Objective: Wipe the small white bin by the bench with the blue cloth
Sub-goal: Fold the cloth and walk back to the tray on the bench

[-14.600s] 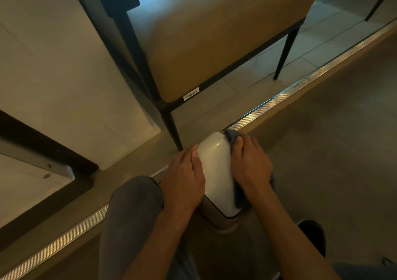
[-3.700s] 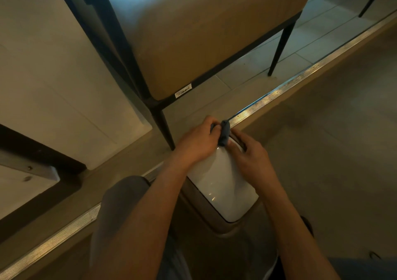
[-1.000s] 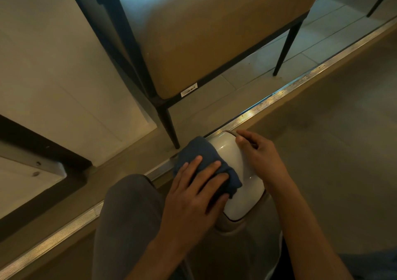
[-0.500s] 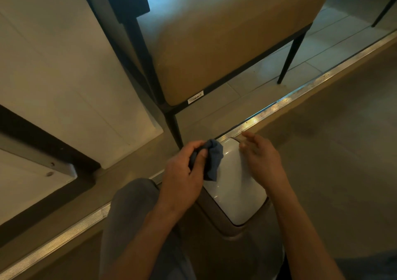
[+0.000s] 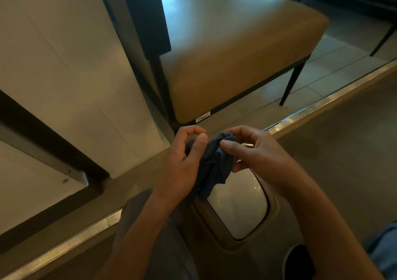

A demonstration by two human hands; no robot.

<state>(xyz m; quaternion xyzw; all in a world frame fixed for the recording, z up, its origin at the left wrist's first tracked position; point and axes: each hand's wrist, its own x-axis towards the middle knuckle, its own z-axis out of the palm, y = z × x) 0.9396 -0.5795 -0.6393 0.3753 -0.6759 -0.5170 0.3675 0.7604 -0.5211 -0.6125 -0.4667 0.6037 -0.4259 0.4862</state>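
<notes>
Both hands (image 5: pixel 217 155) pinch blue cloth (image 5: pixel 214 165) above bin (image 5: pixel 238 211).

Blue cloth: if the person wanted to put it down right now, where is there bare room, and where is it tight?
Bare floor lies right of the white bin, below the metal floor strip. The tiled patch under the bench is open but hemmed by its legs. It is crowded over the bin, where the left hand and right hand hold the blue cloth.
</notes>
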